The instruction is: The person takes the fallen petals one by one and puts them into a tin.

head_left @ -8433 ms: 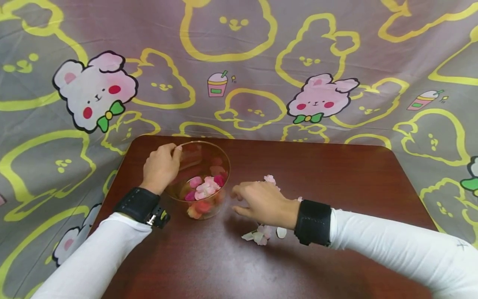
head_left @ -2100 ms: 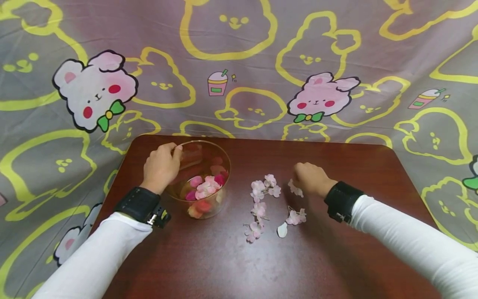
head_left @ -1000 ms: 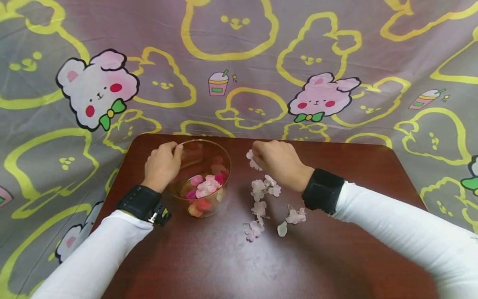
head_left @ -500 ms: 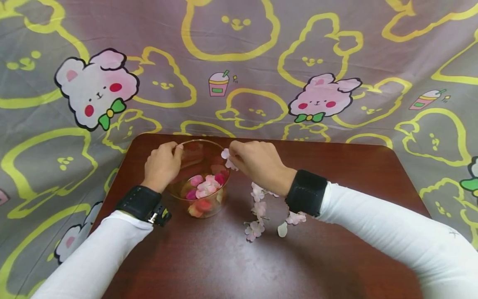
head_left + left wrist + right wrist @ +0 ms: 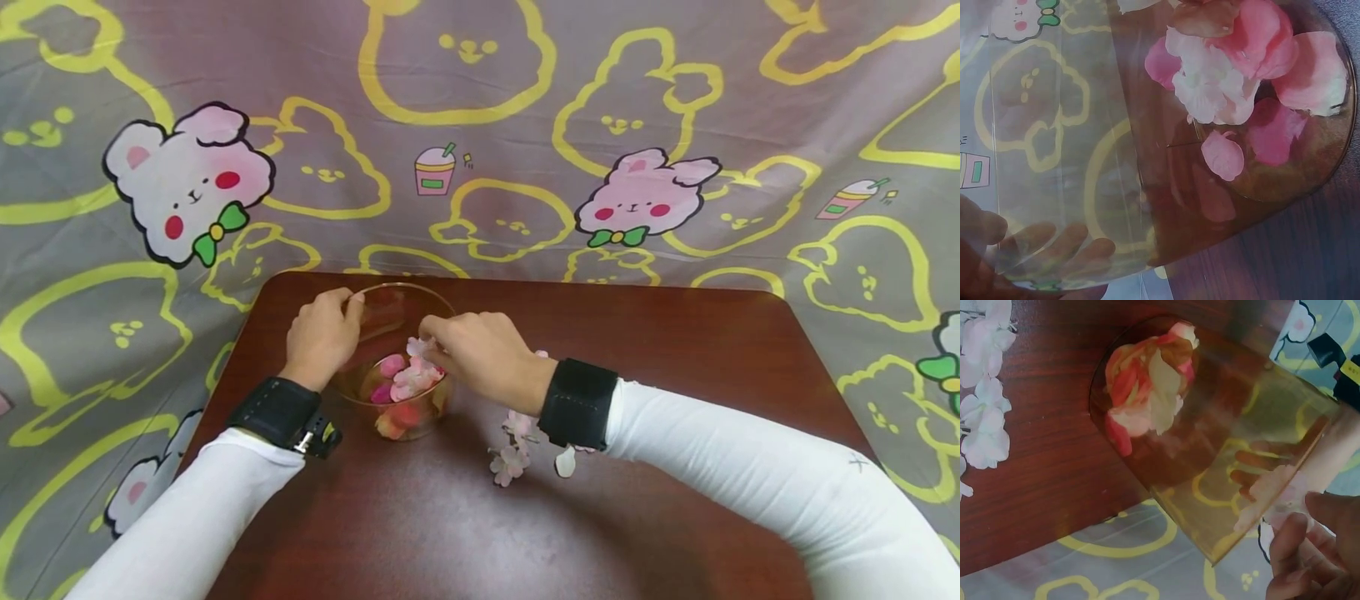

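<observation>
An amber see-through container (image 5: 393, 325) stands on the left of the table, wide at the mouth and narrower at its base. My left hand (image 5: 318, 337) grips its left rim, thumb on one side; in the left wrist view, fingers (image 5: 1072, 244) show through the wall. Pink, magenta and orange petals (image 5: 1207, 81) lie at the bottom. My right hand (image 5: 487, 358) pinches a pale pink blossom (image 5: 1285, 490) between thumb and fingers, at the container's mouth. In the head view this blossom overlaps the petals inside, and the hand hides the right rim.
Pale pink blossom sprigs (image 5: 510, 465) lie on the brown table (image 5: 660, 333) right of the container, partly under my right forearm. A single white petal (image 5: 565, 462) lies beside them. A patterned cloth (image 5: 517, 100) hangs behind the table.
My right hand has picked a blossom from the table's right side and carried it left, then down to the container's mouth. My left hand has stayed on the rim.
</observation>
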### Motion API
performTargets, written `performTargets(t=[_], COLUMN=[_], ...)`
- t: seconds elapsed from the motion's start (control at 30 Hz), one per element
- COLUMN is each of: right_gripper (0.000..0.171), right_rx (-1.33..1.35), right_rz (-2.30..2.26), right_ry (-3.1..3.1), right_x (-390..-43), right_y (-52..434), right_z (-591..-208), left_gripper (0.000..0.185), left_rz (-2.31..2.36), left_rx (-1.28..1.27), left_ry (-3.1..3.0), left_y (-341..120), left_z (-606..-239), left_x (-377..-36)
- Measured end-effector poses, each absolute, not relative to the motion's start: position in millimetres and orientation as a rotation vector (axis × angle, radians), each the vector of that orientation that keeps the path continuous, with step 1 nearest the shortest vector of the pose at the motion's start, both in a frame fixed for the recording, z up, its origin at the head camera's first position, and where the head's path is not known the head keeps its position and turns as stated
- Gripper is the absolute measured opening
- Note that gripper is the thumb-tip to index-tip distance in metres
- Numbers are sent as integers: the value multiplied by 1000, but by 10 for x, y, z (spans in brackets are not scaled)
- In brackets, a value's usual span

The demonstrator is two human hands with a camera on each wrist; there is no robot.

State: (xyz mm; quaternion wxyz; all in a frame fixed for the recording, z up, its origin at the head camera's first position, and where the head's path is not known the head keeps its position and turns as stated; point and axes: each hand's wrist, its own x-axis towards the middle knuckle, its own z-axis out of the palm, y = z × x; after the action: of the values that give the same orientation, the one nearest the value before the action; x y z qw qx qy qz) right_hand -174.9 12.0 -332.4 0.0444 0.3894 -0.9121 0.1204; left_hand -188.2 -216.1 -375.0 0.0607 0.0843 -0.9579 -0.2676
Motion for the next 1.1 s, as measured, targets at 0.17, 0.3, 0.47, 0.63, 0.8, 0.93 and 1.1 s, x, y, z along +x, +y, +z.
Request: performTargets(t=[0.17, 0.3, 0.47, 0.63, 0.8, 0.93, 1.1], right_gripper=[23, 28, 33, 29, 28, 30, 31], right_rx=[1202, 1213, 1162, 1075, 1003, 960, 868], right_rz=[340, 381, 530, 638, 643, 610, 539], right_ry=[-2831, -2829, -2861, -2923, -2965, -3005, -3058], right_x=[-1739, -1763, -1844, -1960, -2042, -2149, -2320], right_y=[128, 183, 300, 431, 529, 620, 779], right_z=[-3344, -3326, -3304, -3359, -3422, -3511, -3697], left_gripper=[39, 38, 39, 39, 38, 37, 37], left_rz=[-816, -814, -815, -820, -820, -819, -829], left_rx=[244, 246, 246, 239, 236, 237, 238], left_ry=[-2894, -2892, -2895, -2890, -2879, -2871, -2875], left_y=[-2164, -2159, -2156, -2162, -2160, -2165, -2167], left_z=[-3752, -3757, -3748, -3758, -3771, -3767, -3758], left_x=[-1876, -1875, -1868, -1864, -1864, -1862, -1862])
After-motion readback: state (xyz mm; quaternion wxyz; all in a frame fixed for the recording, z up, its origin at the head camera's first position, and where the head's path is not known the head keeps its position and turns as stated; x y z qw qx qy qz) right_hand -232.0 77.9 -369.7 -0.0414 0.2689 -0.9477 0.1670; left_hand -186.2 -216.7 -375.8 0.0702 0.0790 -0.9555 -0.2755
